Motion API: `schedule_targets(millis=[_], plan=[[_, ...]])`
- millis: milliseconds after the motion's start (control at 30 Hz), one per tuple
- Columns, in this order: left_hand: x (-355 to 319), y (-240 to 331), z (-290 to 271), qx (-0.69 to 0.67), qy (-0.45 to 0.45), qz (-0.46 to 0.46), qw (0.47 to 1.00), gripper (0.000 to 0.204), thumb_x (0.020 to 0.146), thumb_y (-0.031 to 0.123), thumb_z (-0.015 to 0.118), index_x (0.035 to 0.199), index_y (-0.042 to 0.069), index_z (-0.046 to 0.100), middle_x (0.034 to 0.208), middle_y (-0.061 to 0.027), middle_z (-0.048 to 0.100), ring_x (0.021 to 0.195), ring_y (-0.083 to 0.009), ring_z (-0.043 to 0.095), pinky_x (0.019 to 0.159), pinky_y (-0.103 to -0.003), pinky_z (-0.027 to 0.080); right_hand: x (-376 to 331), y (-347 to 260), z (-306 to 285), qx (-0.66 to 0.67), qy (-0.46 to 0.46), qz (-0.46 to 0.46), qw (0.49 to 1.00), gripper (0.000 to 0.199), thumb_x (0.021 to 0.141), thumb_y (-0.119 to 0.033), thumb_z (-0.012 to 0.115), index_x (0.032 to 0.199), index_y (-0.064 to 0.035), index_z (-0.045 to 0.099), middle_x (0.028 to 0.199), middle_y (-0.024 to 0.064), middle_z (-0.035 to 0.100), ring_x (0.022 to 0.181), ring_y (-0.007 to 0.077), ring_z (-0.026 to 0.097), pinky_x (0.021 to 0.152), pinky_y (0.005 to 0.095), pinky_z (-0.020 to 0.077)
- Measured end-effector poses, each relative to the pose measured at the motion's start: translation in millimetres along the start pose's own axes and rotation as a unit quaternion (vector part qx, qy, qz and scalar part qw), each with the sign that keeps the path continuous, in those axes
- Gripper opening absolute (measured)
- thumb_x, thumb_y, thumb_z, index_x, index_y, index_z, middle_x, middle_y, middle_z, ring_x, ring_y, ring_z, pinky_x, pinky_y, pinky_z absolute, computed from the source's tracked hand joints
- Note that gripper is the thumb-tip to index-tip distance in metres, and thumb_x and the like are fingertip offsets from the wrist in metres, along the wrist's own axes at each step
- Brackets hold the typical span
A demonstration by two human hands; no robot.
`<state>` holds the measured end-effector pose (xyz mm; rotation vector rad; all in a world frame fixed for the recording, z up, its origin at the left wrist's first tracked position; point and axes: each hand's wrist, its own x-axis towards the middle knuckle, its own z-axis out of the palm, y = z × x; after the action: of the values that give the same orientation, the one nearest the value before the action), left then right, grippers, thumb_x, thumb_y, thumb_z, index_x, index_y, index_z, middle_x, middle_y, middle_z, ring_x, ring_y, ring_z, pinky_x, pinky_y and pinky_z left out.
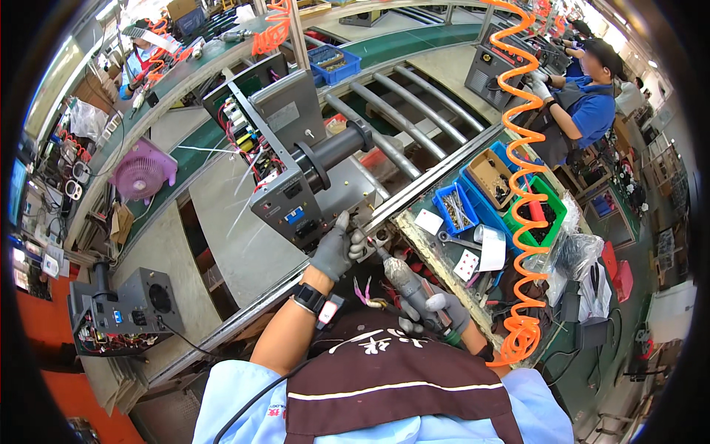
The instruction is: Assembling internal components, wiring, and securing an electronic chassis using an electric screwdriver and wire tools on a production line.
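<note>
Hands, gloved in grey, two. Left hand [334, 253]: fingers partly curled, at the lower front corner of the open machine; we cannot tell whether they grip anything small. Right hand [450, 312]: closed around a grey power screwdriver [403, 277], its tip pointing up and leftward, near the left fingertips.

Open machine [287, 206], one: dark grey case, wires and boards exposed, on the bench in front of us, left of centre; a black spool holder [339, 157] juts from its side.

To the right, we list a worktable [405, 223] bearing a small blue bin [455, 209] of screws, a green bin [549, 231], a cardboard box [489, 177] and a wrench [457, 240]. An orange coiled hose [518, 133] hangs before it, lower coils beside our right forearm.

Beyond: metal rollers [414, 122], a blue tray [336, 66]. Far left: a pink fan [142, 170], a second machine [139, 307]. Upper right: a co-worker [592, 111] in blue.
</note>
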<state>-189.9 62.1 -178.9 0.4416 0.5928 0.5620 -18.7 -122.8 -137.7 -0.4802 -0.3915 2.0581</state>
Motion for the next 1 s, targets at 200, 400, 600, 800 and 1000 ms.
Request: schedule_targets(millis=[200,400,600,800,1000], plan=[[-36,-5,-2,0.229,-0.011,-0.051,0.972,0.029,0.081,0.024,0.053,0.105,0.007,0.057,0.064,0.0052,0.039,0.052,-0.0049,0.033,0.045,-0.02,0.026,13,-7,-16,0.001,0.006,-0.099,0.995,0.069,0.067,-0.02,0.061,0.128,-0.0095,0.032,0.074,0.0111,0.054,0.073,0.0297,0.059,0.051,0.0293,0.0477],[-60,-22,34,0.438,0.088,0.063,0.892,0.036,0.078,0.031,0.066,0.102,0.006,0.058,0.063,0.0025,0.045,0.054,-0.0074,0.041,0.048,-0.024,0.034,25,-12,-16,-0.069,0.111,-0.117,0.984,0.07,0.064,-0.015,0.061,0.127,-0.0053,0.032,0.073,0.0116,0.054,0.068,0.0284,0.06,0.052,0.03,0.0503],[-50,-21,16,0.672,0.206,0.249,0.667,0.023,0.082,0.023,0.06,0.086,0.001,0.058,0.064,-0.0023,0.052,0.061,-0.0099,0.047,0.056,-0.028,0.039,36,7,-9,-0.138,0.16,-0.077,0.974,0.084,0.061,-0.013,0.061,0.136,-0.0067,0.025,0.096,0.0154,0.053,0.073,0.0238,0.062,0.063,0.0298,0.0512],[-57,-14,-32,0.265,0.185,0.181,0.929,0.02,0.088,0.021,0.057,0.089,0.002,0.06,0.068,0.0023,0.05,0.054,-0.0054,0.04,0.049,-0.022,0.033,16,-2,5,-0.118,0.095,-0.037,0.988,0.083,0.063,-0.021,0.063,0.135,-0.0091,0.024,0.086,0.0169,0.056,0.074,0.0212,0.06,0.065,0.0285,0.0487],[-42,-12,-52,0.128,0.148,0.142,0.97,0.017,0.088,0.019,0.057,0.09,0.002,0.058,0.065,0.0026,0.044,0.044,-0.0034,0.027,0.04,-0.02,0.022,-16,-18,42,-0.199,0.064,0.073,0.975,0.088,0.062,-0.02,0.061,0.139,-0.0018,0.022,0.08,0.0109,0.053,0.062,0.0132,0.052,0.055,0.0223,0.0447]])
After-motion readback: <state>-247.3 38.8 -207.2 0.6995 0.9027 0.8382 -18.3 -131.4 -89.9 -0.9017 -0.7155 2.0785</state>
